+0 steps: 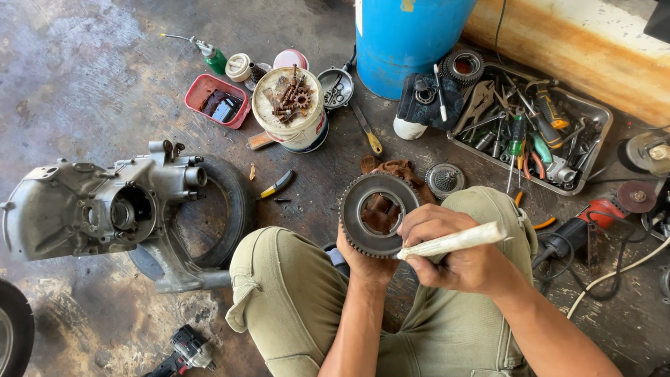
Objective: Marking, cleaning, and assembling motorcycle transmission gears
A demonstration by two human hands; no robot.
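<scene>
Holding a gear (377,214) upright above our knees, our left hand (364,262) grips its lower rim; our right hand (466,264) is closed on a pale stick (452,243) touching it. Farther right sits a tool tray (599,110); left, an engine case (91,206).

Grey cast-metal engine casing (91,209) at left, resting on a black rubber tyre (234,202). Upper centre: white bucket of rusty gears (293,108), red plastic tray (216,101), blue plastic drum (405,42). Upper right: metal tray of hand tools (600,112). Right edge: red angle grinder (600,209). Bottom left: cordless drill (185,351).
</scene>
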